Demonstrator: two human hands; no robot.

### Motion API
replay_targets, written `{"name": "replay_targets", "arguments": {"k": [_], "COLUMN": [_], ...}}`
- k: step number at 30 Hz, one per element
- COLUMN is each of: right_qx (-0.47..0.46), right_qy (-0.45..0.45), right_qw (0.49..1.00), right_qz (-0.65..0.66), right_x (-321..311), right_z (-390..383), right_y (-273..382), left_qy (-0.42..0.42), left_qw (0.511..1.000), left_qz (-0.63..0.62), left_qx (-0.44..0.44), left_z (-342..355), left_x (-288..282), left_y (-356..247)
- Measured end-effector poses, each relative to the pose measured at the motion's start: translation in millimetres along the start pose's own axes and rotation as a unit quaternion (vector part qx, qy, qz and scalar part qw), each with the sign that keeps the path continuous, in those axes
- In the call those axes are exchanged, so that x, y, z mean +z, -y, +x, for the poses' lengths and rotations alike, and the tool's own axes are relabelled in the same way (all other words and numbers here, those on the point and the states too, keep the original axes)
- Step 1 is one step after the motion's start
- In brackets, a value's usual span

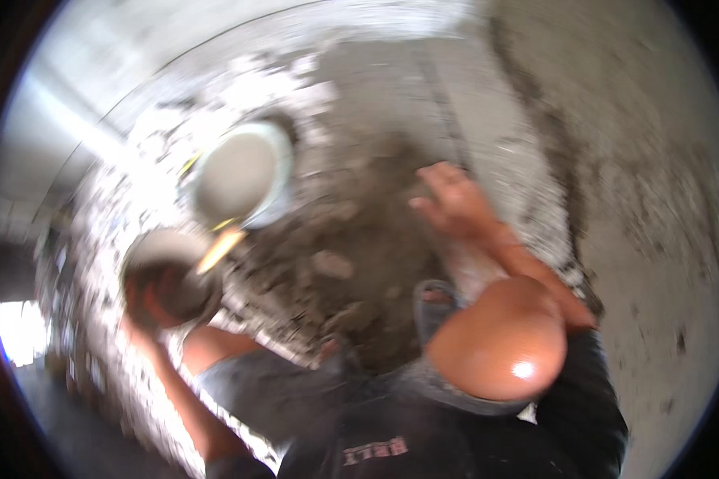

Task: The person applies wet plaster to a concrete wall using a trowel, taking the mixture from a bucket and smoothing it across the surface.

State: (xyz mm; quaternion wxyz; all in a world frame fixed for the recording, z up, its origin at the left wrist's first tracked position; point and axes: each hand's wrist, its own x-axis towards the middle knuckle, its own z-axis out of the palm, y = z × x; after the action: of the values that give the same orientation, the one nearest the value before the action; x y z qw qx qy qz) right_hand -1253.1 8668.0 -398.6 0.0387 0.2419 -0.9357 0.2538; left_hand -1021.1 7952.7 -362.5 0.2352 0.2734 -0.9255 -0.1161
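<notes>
Motion blurs much of the view. My left hand point(144, 319) is at the near side of a grey round container point(168, 245) with dark contents; its fingers are too smeared to show whether they grip it. A pale bucket point(280, 172) of grey, smooth material stands just beyond. A yellowish handle-like object point(220, 249) lies over the space between the two. My right hand point(447, 199) is held with fingers apart and nothing in them, by the pale strip of floor right of the dark, damp rubble point(351, 239).
My bent knees and sandalled feet are below. Broken pale debris point(160, 136) surrounds the containers. A pale wall or slab point(120, 72) runs along the upper left. A rough grey surface point(639, 199) fills the right side, with a dark crack along its edge. A bright opening sits far left.
</notes>
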Motion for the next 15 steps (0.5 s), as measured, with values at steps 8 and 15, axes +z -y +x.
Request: {"name": "replay_targets", "arguments": {"k": [8, 15], "right_qx": [-0.171, -0.062], "right_qy": [0.136, 0.125], "right_qw": [0.976, 0.986], "right_qz": [0.025, 0.087], "right_x": [-40.4, -48.6], "right_z": [103.6, 41.6], "right_y": [155.8, 86.0], "left_qy": [0.045, 0.144], "left_qw": [0.902, 0.848], "left_qz": [-0.424, -0.509], "left_qx": [-0.070, 0.022], "left_z": [58.1, 54.4], "left_x": [17.5, 61.1], "left_y": [-268.2, -353.4]}}
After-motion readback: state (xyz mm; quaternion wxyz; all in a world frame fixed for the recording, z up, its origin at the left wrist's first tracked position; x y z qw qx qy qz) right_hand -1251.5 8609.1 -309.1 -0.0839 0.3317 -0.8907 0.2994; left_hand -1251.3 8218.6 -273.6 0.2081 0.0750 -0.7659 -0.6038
